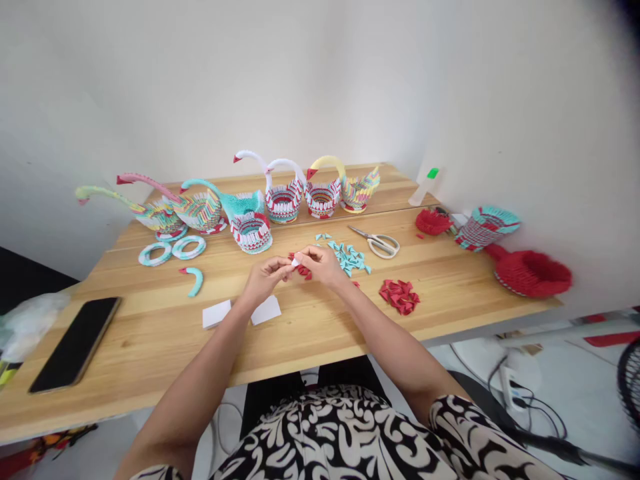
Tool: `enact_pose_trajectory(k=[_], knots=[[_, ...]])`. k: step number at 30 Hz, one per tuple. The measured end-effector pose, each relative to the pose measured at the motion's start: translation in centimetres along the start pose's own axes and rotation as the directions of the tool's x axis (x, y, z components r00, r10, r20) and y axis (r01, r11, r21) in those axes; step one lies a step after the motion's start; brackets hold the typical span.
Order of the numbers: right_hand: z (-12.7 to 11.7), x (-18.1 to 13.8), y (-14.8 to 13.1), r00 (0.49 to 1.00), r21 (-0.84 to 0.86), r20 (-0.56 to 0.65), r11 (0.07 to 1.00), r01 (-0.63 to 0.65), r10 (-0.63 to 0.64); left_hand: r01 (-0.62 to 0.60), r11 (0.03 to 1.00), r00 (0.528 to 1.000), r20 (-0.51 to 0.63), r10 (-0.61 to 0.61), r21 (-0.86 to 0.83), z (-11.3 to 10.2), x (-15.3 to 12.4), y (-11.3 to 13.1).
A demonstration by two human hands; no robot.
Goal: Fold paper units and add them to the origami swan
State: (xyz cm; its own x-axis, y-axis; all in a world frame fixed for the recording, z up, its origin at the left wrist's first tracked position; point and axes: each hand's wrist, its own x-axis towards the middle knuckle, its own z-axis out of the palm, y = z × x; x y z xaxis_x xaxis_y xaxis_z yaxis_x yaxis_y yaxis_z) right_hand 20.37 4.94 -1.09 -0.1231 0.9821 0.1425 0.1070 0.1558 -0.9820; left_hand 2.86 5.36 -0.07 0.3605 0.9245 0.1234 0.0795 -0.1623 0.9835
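Observation:
A small piece of folded white paper (295, 263) is pinched between my two hands over the middle of the table. My left hand (267, 277) closes its fingertips on one side of it, and my right hand (320, 263) grips it from the other. Some red folded paper pieces (304, 272) lie just under the hands, partly hidden. To the right of my right hand is a loose pile of turquoise paper triangles (350, 258). White paper slips lie near my left wrist, one stack (217, 315) left of it and another (266, 311) right of it.
Several folded-paper swans stand along the back, one a white-necked swan (284, 200). Two paper rings (189, 247) and a turquoise neck piece (195, 281) lie left. Scissors (383, 245), red triangles (399, 297), a glue bottle (424, 187) and a red paper swan body (533, 272) are right. A phone (75, 343) lies front left.

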Motion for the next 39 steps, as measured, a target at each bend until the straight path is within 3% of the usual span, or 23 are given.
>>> enact_pose_trajectory(k=[12,17,21,23,28,39], knots=[[0.8,-0.3,-0.4,0.983,-0.198,-0.053,0.967,0.162,-0.176,-0.068,0.989,0.992,-0.095,0.080,0.130,0.6,0.0,-1.1],[0.7,0.0,0.1,0.994,-0.128,-0.055,0.988,0.088,-0.096,-0.075,0.979,0.989,-0.108,0.097,0.189,0.6,0.0,-0.8],[0.3,0.3,0.3,0.997,0.007,-0.080,1.000,0.005,-0.004,-0.146,0.960,0.955,-0.219,0.201,0.240,0.3,0.0,-0.3],[0.2,0.4,0.2,0.996,0.049,-0.083,0.999,-0.013,0.017,-0.124,0.974,0.958,-0.234,0.168,0.189,0.2,0.0,-0.3],[0.5,0.1,0.2,0.998,0.047,-0.058,0.998,-0.029,0.031,0.007,0.999,0.994,-0.110,-0.011,-0.041,0.4,0.2,-0.7],[0.7,-0.3,-0.5,0.991,-0.168,-0.057,0.980,0.111,-0.122,0.048,0.995,0.994,-0.092,-0.056,-0.089,0.6,0.0,-0.4]])
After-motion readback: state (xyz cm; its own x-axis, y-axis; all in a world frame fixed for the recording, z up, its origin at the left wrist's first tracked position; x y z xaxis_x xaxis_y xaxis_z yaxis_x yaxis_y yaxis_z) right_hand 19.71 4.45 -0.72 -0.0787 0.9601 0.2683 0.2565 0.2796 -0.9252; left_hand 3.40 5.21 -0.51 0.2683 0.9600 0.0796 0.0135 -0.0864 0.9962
